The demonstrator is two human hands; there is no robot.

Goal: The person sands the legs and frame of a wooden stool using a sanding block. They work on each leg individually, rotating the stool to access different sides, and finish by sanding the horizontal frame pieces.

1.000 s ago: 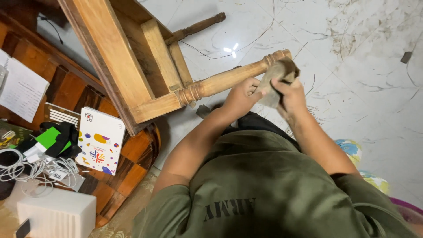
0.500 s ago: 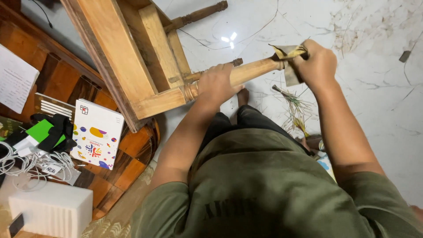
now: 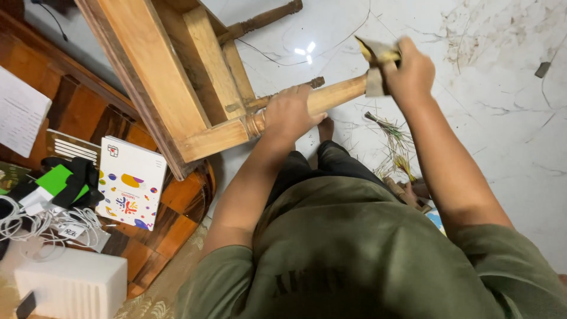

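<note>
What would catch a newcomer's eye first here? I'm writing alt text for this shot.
An overturned wooden table lies at upper left, one turned leg jutting right. The left hand grips that leg mid-length; the right hand presses a piece of sandpaper against its end, over a white marble floor.

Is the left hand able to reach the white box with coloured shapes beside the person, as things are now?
Probably yes. The left hand grips the wooden leg, and the white box lies uncovered on that side, nothing between; it must first release its grip.
</note>
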